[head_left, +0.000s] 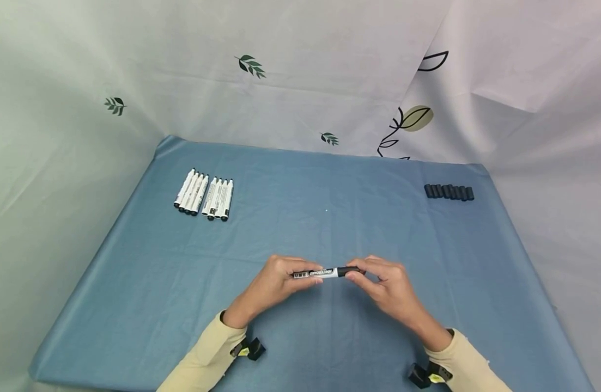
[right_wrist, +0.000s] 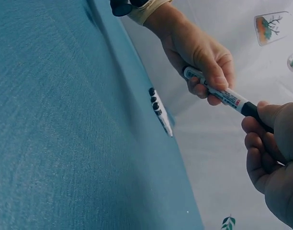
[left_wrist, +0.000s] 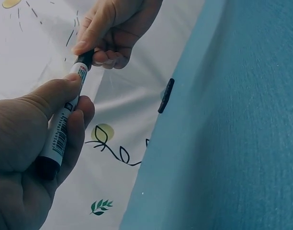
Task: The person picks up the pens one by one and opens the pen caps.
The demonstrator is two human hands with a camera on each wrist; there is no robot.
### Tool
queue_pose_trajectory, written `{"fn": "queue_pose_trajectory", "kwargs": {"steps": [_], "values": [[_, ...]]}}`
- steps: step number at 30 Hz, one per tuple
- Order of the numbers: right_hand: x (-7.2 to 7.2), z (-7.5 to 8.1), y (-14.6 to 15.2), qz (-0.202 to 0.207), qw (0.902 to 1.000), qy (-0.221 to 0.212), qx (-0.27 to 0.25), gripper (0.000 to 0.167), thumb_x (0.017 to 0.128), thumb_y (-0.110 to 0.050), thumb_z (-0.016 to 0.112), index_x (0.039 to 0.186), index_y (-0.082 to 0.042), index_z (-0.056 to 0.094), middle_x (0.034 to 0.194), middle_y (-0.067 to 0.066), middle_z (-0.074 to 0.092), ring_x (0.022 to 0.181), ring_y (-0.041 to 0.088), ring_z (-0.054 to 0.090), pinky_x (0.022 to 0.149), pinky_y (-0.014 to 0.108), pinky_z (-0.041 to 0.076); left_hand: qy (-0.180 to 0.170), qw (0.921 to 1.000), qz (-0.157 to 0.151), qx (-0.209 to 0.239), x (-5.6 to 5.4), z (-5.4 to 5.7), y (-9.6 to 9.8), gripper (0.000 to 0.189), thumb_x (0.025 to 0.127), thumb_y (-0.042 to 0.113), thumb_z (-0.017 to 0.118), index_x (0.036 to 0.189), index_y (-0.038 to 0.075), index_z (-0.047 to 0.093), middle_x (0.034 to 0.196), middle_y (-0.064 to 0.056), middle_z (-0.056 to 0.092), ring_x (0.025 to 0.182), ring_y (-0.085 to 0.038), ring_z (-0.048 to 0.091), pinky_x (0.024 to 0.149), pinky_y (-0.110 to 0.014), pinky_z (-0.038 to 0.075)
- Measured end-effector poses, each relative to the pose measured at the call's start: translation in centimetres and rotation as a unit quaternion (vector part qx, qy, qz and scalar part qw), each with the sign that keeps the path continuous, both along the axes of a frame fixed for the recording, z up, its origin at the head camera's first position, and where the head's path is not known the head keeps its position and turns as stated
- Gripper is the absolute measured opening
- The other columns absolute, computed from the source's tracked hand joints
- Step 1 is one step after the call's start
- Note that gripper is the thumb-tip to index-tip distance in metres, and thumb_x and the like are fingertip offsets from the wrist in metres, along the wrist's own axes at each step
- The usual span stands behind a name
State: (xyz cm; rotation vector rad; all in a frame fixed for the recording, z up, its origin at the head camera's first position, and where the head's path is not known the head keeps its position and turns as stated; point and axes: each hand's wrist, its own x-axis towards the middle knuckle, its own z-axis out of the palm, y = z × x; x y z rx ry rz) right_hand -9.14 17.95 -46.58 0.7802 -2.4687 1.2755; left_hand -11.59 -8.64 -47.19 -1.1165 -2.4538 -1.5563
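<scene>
A white whiteboard marker (head_left: 329,273) with a black cap (head_left: 348,271) is held lengthwise between both hands above the table. My left hand (head_left: 275,280) grips its white barrel, thumb on one side and fingers on the other; in the left wrist view the black tail end (left_wrist: 48,167) lies against the palm. My right hand (head_left: 389,286) pinches the black cap between thumb and fingers. The cap sits against the barrel, as the right wrist view shows at the joint. Part of the barrel is hidden behind the left fingers.
Several white markers (head_left: 191,191) lie side by side in two groups at the table's back left. A row of several black caps (head_left: 449,192) lies at the back right. Blue cloth (head_left: 329,234) covers the table, with pale patterned fabric (head_left: 290,81) hanging behind it.
</scene>
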Motion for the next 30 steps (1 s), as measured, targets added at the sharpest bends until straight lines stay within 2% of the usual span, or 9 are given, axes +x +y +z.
{"fn": "queue_pose_trajectory", "kwargs": {"steps": [3, 8, 10, 16, 19, 22, 27, 30], "values": [[-0.1, -0.1, 0.1, 0.012, 0.9997, 0.021, -0.005, 0.024, 0.087, -0.004, 0.079, 0.105, -0.021, 0.079, 0.093, -0.007, 0.076, 0.074, 0.004, 0.059, 0.061, 0.017, 0.045, -0.01, 0.9999, 0.0, 0.007, 0.1, -0.2, 0.0, 0.019, 0.093, 0.017, 0.076, 0.109, 0.008, 0.08, 0.097, -0.003, 0.079, 0.075, 0.0, 0.066, 0.063, -0.019, 0.054], [-0.3, 0.0, 0.4, 0.026, 0.9941, 0.098, -0.04, 0.032, 0.077, 0.018, 0.077, 0.089, -0.011, 0.081, 0.104, 0.007, 0.078, 0.092, 0.017, 0.072, 0.077, 0.018, 0.055, -0.014, 0.999, 0.024, 0.034, 0.7, -0.5, 0.0, 0.017, 0.09, 0.013, 0.079, 0.106, 0.007, 0.081, 0.096, -0.006, 0.079, 0.073, 0.0, 0.066, 0.061, -0.02, 0.055], [-0.3, 0.2, 0.5, 0.029, 0.9931, 0.103, -0.048, 0.033, 0.076, 0.021, 0.076, 0.084, -0.01, 0.082, 0.106, 0.01, 0.078, 0.094, 0.02, 0.073, 0.078, 0.018, 0.055, -0.012, 0.9984, 0.035, 0.044, 1.0, -0.3, 0.0, 0.018, 0.089, 0.013, 0.081, 0.105, 0.007, 0.081, 0.095, -0.007, 0.078, 0.071, -0.001, 0.066, 0.06, -0.02, 0.055], [-0.1, 0.4, 0.7, 0.039, 0.9967, 0.052, -0.049, 0.033, 0.079, 0.015, 0.078, 0.085, -0.018, 0.08, 0.106, 0.008, 0.077, 0.096, 0.018, 0.073, 0.078, 0.017, 0.054, -0.031, 0.9976, 0.045, 0.043, 1.3, 0.0, -0.2, 0.017, 0.088, 0.014, 0.082, 0.105, 0.009, 0.082, 0.095, -0.005, 0.078, 0.07, -0.001, 0.066, 0.059, -0.022, 0.056], [-0.1, 0.2, 0.7, 0.061, 0.9942, 0.024, -0.085, 0.035, 0.078, 0.016, 0.078, 0.088, -0.017, 0.078, 0.108, 0.014, 0.076, 0.099, 0.02, 0.073, 0.083, 0.021, 0.057, -0.031, 0.9978, 0.045, 0.037, 1.2, -0.1, -0.2, 0.017, 0.088, 0.014, 0.082, 0.105, 0.009, 0.082, 0.095, -0.005, 0.078, 0.072, -0.001, 0.068, 0.06, -0.022, 0.056], [-0.1, -0.1, 0.7, 0.082, 0.989, -0.004, -0.124, 0.03, 0.078, 0.016, 0.079, 0.092, -0.011, 0.078, 0.11, 0.021, 0.073, 0.103, 0.022, 0.072, 0.088, 0.026, 0.057, -0.023, 0.9979, 0.046, 0.038, 1.1, -0.2, -0.1, 0.017, 0.088, 0.013, 0.082, 0.104, 0.009, 0.082, 0.094, -0.005, 0.078, 0.072, -0.002, 0.068, 0.06, -0.022, 0.056], [0.0, -0.1, 0.6, 0.05, 0.9874, -0.045, -0.143, 0.015, 0.083, 0.008, 0.08, 0.086, -0.006, 0.077, 0.109, 0.021, 0.073, 0.105, 0.019, 0.071, 0.09, 0.027, 0.057, -0.004, 0.9978, 0.053, 0.04, 0.9, -0.5, -0.2, 0.017, 0.086, 0.011, 0.084, 0.103, 0.009, 0.082, 0.093, -0.005, 0.078, 0.073, -0.002, 0.068, 0.061, -0.02, 0.056], [0.0, -0.1, 0.6, 0.023, 0.9865, -0.061, -0.15, 0.018, 0.085, 0.008, 0.078, 0.08, -0.008, 0.073, 0.105, 0.02, 0.074, 0.103, 0.017, 0.071, 0.087, 0.026, 0.057, 0.008, 0.9976, 0.057, 0.039, 0.8, -0.7, -0.2, 0.017, 0.085, 0.011, 0.084, 0.102, 0.009, 0.082, 0.093, -0.005, 0.078, 0.075, -0.002, 0.069, 0.063, -0.019, 0.056]]}}
